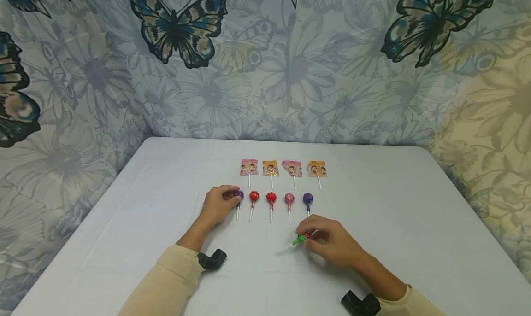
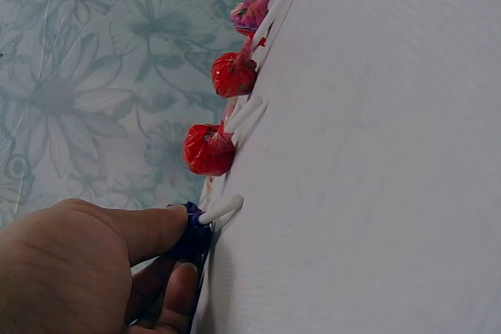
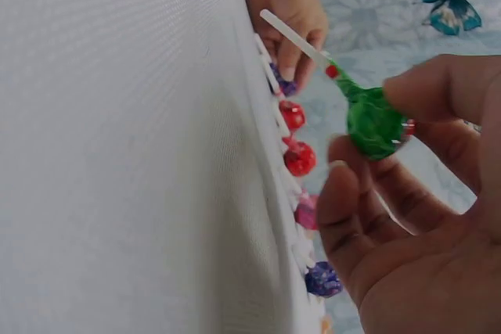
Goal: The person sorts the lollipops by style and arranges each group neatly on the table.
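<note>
At the left end of a row of lollipops, my left hand [image 1: 220, 204] pinches a purple lollipop [image 2: 193, 232] by its wrapped head, its stick lying toward me. My right hand [image 1: 332, 240] holds a green lollipop [image 3: 376, 123] between thumb and fingers in front of the row's right end, its white stick pointing left. Between the hands lie a red lollipop [image 1: 254, 196], a second red lollipop [image 1: 271, 197] and a pink lollipop [image 1: 289, 198]. Another purple lollipop [image 1: 307, 198] lies at the right end, just beyond my right hand, which overlaps its stick tip.
Behind the row, several flat lollipops in pink and orange wrappers [image 1: 270, 168] form a second row. The white table [image 1: 124, 242] meets a wall covering [image 1: 290, 99] with butterflies and flowers at the back. A black wrist camera [image 1: 212, 259] sits on each forearm.
</note>
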`<action>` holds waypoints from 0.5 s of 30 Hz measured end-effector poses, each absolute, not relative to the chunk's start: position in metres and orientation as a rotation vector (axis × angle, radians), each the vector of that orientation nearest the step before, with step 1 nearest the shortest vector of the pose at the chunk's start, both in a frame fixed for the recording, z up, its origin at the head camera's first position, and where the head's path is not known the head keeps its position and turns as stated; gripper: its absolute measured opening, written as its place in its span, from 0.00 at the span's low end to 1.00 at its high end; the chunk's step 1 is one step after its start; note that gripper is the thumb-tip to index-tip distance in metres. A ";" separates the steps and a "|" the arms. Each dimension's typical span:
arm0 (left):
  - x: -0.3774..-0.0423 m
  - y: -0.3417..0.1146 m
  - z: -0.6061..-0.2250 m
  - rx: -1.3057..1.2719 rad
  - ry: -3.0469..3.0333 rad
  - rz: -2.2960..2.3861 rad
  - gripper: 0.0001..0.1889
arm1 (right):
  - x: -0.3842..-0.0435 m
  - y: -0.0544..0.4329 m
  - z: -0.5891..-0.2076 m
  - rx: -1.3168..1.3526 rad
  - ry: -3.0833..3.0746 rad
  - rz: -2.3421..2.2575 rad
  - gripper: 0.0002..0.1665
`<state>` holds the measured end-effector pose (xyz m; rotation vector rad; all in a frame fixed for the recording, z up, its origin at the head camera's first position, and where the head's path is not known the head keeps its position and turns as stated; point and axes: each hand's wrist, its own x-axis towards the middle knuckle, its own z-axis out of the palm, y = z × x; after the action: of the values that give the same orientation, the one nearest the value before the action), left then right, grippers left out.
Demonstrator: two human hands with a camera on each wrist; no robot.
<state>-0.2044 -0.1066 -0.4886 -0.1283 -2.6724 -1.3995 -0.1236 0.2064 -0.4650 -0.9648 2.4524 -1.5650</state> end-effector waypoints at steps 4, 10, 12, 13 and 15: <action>-0.204 -0.107 -0.489 -0.129 -2.670 -1.404 0.14 | -0.124 0.207 -0.466 -1.011 2.421 -1.657 0.14; -0.205 -0.106 -0.489 -0.133 -2.667 -1.413 0.14 | -0.127 0.209 -0.468 -1.055 2.403 -1.747 0.11; -0.204 -0.106 -0.489 -0.136 -2.666 -1.410 0.14 | -0.127 0.209 -0.467 -1.058 2.404 -1.769 0.11; -0.204 -0.106 -0.489 -0.134 -2.666 -1.409 0.14 | -0.127 0.210 -0.466 -1.058 2.406 -1.779 0.11; -0.204 -0.107 -0.489 -0.127 -2.667 -1.409 0.14 | -0.127 0.210 -0.465 -1.057 2.417 -1.795 0.13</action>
<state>-0.2041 -0.1065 -0.4886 -0.1272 -2.6669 -1.4089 -0.1269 0.2096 -0.4651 -1.0575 2.4168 -1.7953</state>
